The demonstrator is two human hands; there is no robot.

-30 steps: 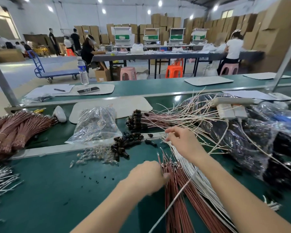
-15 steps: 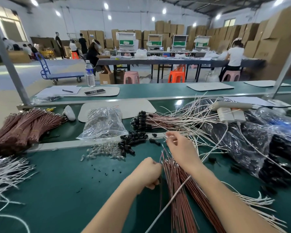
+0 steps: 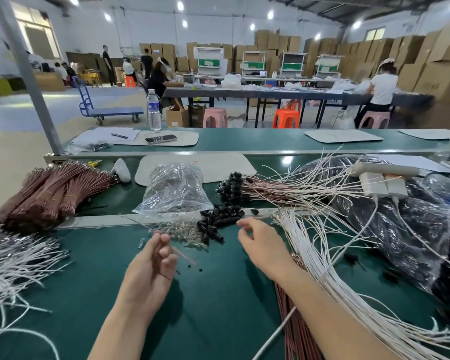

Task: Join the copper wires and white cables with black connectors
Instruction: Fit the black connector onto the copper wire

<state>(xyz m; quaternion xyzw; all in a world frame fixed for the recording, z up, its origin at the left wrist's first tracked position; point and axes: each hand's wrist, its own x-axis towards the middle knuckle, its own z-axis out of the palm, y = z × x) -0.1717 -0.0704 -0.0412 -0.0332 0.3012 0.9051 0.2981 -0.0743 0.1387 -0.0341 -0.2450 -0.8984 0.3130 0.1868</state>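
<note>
- Head view: two bare forearms reach in from the bottom edge over a green workbench
- The left hand is over the middle of the bench with its palm turned inward and fingers curled. Thumb and fingers pinch one thin copper wire, blurred, which slants out past the fingertips toward the right hand
- The right hand is level with the left and well apart from it. Its fingers are loosely curled, with a narrow gap between thumb and forefinger; whether anything is held there cannot be told
- Just beyond the gap between the two hands lies a loose heap of black connectors. Touching its left side, just ahead of the left fingertips, is a scatter of small clear parts
- Further ahead of the left hand sits a crumpled clear plastic bag
- Further ahead of the right hand is a pile of capped wires, copper and white strands with black ends bunched together
- Just right of the right wrist a fan of white cables runs down along the forearm; under that forearm lies a bundle of copper wires
- Far right of the right hand are dark plastic bags, with a white power strip on top
- Far left of the left hand are tied copper bundles and, nearer the bottom edge, loose white strands
</note>
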